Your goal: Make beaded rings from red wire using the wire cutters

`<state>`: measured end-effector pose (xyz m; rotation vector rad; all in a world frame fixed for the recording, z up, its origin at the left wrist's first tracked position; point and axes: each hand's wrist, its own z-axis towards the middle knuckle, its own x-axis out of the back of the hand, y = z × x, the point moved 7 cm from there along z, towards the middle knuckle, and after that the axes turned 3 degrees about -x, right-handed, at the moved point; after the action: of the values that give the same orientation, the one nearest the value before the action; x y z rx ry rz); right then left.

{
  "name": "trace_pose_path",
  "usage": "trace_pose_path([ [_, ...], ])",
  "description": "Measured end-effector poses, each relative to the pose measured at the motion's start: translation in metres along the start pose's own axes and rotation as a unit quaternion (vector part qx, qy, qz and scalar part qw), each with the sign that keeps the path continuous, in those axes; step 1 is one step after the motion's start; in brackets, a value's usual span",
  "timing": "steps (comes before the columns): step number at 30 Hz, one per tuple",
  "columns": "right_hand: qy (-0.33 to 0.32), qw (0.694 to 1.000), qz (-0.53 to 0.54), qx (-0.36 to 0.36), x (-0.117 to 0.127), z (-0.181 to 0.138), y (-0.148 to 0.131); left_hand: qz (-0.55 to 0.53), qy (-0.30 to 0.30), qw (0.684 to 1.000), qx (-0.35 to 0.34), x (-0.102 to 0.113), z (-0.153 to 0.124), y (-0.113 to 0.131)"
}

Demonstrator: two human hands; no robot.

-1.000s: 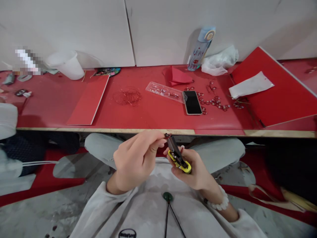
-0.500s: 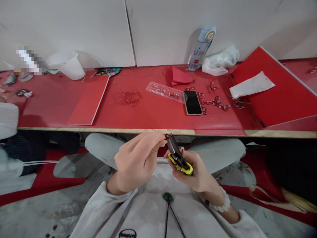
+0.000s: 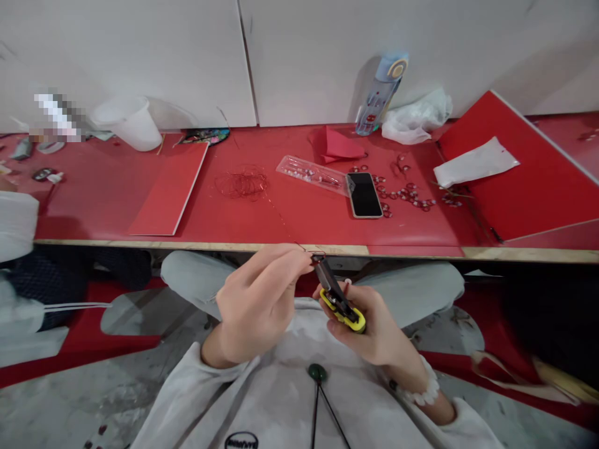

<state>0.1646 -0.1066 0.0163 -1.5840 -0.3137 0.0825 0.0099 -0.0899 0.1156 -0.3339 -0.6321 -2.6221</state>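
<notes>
My right hand (image 3: 369,321) grips small pliers (image 3: 337,294) with yellow-and-black handles, jaws pointing up and left. The jaw tips meet a thin red wire (image 3: 281,219) that my left hand (image 3: 257,302) pinches between thumb and fingertips. The wire runs up across the table edge to a loose coil of red wire (image 3: 242,183) on the red table (image 3: 290,218). Both hands hover just below the table's front edge, above my lap. A white bead bracelet sits on my right wrist.
On the table lie a black phone (image 3: 364,194), a clear packet of beads (image 3: 311,174), several small red rings (image 3: 407,193), a red board (image 3: 171,187), a white tub (image 3: 127,120), a bottle (image 3: 380,93) and a tilted red board (image 3: 515,168). Another person's sleeve (image 3: 16,224) shows at left.
The hands stay together; my right hand and pliers have shifted slightly down and right. The wire now shows stretched from my left fingers toward the coil.
</notes>
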Motion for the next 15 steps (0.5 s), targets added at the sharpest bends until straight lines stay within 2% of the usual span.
trace_pose_path([
  [8, 0.009, 1.0, -0.019, 0.01, 0.0031, -0.0012, -0.0054, 0.003, 0.008, 0.999, 0.032, -0.001, -0.0022, -0.0014],
  [15, 0.007, 1.0, -0.025, 0.003, 0.0046, -0.0051, -0.0072, 0.011, -0.009, 1.0, -0.012, -0.0011, 0.0043, 0.0034],
])
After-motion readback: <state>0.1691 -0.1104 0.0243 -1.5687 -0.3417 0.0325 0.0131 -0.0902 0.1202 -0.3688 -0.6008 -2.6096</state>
